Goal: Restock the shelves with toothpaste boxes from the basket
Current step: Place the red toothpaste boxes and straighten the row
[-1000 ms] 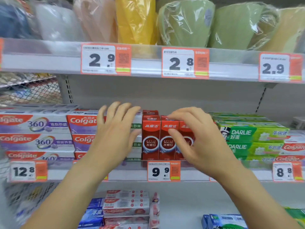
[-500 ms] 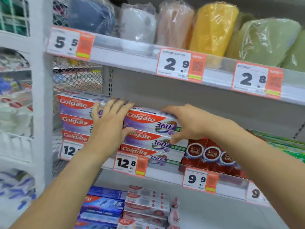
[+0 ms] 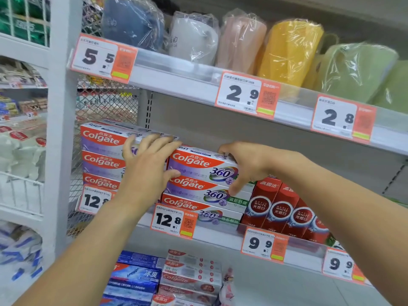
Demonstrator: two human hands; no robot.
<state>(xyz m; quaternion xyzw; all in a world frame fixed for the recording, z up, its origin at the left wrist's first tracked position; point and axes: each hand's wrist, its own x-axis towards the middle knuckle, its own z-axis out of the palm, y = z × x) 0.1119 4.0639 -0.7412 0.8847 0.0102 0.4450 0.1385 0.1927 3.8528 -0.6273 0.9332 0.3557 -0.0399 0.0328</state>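
Observation:
Two stacks of purple-and-red Colgate 360 toothpaste boxes lie on the middle shelf (image 3: 216,236). My left hand (image 3: 146,165) rests with straight fingers across the front of the left stack (image 3: 100,151), its thumb touching the right stack (image 3: 198,184). My right hand (image 3: 245,165) curls over the right end of the right stack's top box (image 3: 202,165), fingers on top and thumb down the front. Red Optic White boxes (image 3: 278,208) stand upright just right of that hand. The basket is not in view.
Wrapped plastic cups (image 3: 289,49) fill the shelf above, behind price tags (image 3: 247,93). A grey upright post (image 3: 61,129) and wire mesh bound the left side. More toothpaste boxes (image 3: 187,277) lie on the lower shelf. Green boxes sit at the far right, mostly hidden.
Both hands left the red Optic White boxes and moved left onto the Colgate 360 stacks. The view swung left. In the last half second the hands barely shifted.

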